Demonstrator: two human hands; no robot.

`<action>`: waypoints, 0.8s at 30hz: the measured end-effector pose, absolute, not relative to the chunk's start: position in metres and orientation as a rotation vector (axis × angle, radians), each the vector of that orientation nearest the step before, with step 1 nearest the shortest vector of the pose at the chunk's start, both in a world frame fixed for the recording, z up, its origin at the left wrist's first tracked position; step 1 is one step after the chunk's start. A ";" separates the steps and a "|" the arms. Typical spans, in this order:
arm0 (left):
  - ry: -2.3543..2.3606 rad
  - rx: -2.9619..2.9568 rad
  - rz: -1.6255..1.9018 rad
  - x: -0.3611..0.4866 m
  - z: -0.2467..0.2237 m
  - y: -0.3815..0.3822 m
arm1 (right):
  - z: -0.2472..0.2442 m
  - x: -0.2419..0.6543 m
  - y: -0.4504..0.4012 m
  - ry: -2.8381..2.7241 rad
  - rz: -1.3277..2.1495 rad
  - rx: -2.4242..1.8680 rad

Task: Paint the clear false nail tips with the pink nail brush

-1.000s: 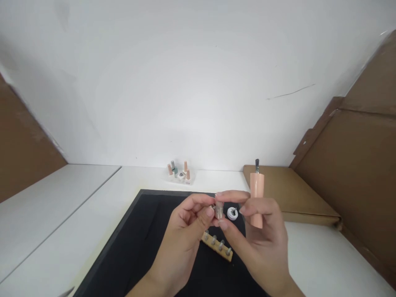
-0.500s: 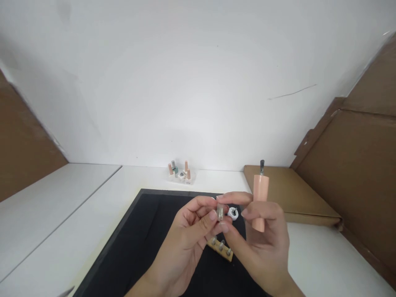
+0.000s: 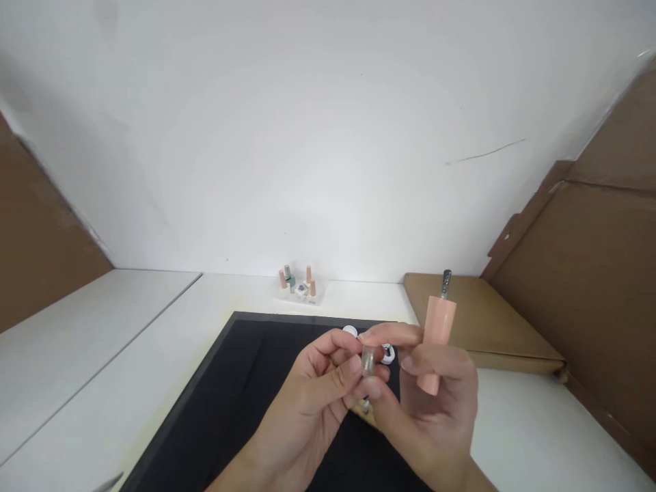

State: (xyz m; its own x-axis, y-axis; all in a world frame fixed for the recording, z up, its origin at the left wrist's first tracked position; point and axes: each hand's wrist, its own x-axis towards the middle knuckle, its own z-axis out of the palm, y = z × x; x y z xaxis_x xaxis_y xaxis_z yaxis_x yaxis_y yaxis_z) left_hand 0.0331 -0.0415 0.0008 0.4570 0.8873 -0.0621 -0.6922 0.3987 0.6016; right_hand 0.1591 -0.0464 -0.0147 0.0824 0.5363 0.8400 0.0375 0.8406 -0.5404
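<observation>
In front of me, over the black mat (image 3: 205,410), my left hand (image 3: 320,389) pinches a small translucent, glittery piece (image 3: 367,361) that looks like a false nail. The thumb and index finger of my right hand (image 3: 435,403) touch its upper and lower ends. Between other fingers, that same hand grips a peach nail polish brush cap (image 3: 439,321), slightly tilted, its dark brush (image 3: 445,281) pointing up. Below the fingers, a wooden strip (image 3: 370,418) with small pegs is mostly hidden. Beyond them lie a white lid (image 3: 350,331) and a partly covered white ring-shaped item (image 3: 389,353).
A clear holder (image 3: 318,295) with several small nail polish bottles stands at the back by the white wall (image 3: 328,137). A flat cardboard box (image 3: 502,314) lies at the right, and cardboard panels rise on both sides. Something thin and pointed (image 3: 108,484) shows at the lower left.
The peach cap and brush have shifted slightly right and tilted more. Both hands keep hold of the small piece, which has turned a little. The wooden strip is more covered; the white lid shows more.
</observation>
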 end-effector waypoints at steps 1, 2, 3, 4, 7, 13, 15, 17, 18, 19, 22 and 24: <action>0.400 0.550 1.031 0.033 0.001 -0.042 | -0.014 0.159 -0.046 -1.456 0.400 -0.489; 0.398 0.552 1.029 0.033 0.002 -0.042 | -0.014 0.159 -0.046 -1.458 0.407 -0.486; 0.398 0.552 1.025 0.032 0.002 -0.042 | -0.014 0.160 -0.046 -1.462 0.412 -0.482; 0.400 0.546 1.023 0.032 0.002 -0.043 | -0.014 0.160 -0.046 -1.467 0.420 -0.487; 0.401 0.483 1.022 0.032 0.002 -0.043 | -0.015 0.164 -0.045 -1.467 0.454 -0.532; 0.346 0.380 0.996 0.033 0.002 -0.042 | -0.017 0.170 -0.045 -1.476 0.486 -0.562; 0.332 0.369 0.996 0.033 0.002 -0.042 | -0.017 0.171 -0.046 -1.464 0.505 -0.560; 0.345 0.358 1.000 0.031 0.002 -0.042 | -0.016 0.172 -0.046 -1.429 0.511 -0.564; 0.361 0.353 1.001 0.030 0.001 -0.041 | -0.015 0.173 -0.046 -1.404 0.498 -0.577; 0.382 0.344 1.002 0.029 0.001 -0.041 | -0.014 0.174 -0.046 -1.380 0.470 -0.594; 0.430 0.331 0.998 0.025 0.000 -0.042 | -0.010 0.180 -0.047 -1.334 0.364 -0.645; 0.431 0.337 0.994 0.025 -0.001 -0.042 | -0.009 0.186 -0.051 -1.307 0.286 -0.626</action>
